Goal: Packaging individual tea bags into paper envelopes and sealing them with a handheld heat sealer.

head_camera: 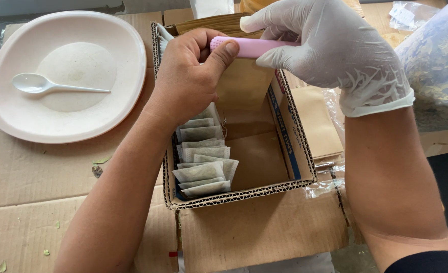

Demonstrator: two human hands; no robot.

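Both hands, left hand [188, 76] bare, right hand [330, 45] gloved, pinch a pink tool [251, 47], its middle hidden.

bright, even daylight, soft shadows inside the cardboard box [254, 156], sharp focus, slight softness at the edges

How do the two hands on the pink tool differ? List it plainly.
The left hand is bare; the right hand wears a white glove. The left hand pinches the pink tool at its end with thumb and fingers, while the right hand wraps over the other end from above. Both grip the same tool above the open cardboard box.
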